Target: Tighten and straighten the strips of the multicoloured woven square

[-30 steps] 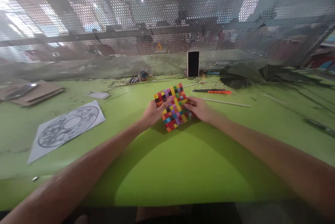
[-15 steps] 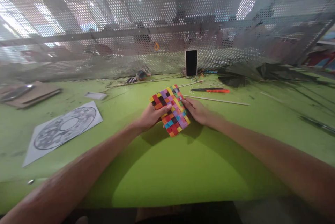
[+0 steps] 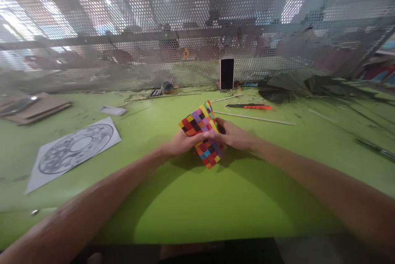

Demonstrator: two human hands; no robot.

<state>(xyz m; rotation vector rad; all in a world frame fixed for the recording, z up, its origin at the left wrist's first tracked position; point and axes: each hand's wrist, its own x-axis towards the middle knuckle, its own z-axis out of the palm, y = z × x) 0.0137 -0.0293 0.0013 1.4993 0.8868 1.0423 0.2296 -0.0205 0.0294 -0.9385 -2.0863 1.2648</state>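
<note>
Tabletop [image 3: 197, 202], woven piece [image 3: 200, 122] (thumbs [image 3: 202, 136] now together)

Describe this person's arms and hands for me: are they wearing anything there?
The left arm and right arm are bare, with no sleeves or cables in view. Each grip is an ordinary human hand: the left hand and right hand show no glove, watch or bracelet. Rings can't be ruled out.

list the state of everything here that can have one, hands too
left hand, closed on the woven piece
right hand, closed on it too
woven piece, held up, tilted
phone, upright, screen dark
printed paper, lying flat
black and orange tool, lying down, open or shut unclear
pale stick, lying straight
brown cardboard, stacked flat
</note>
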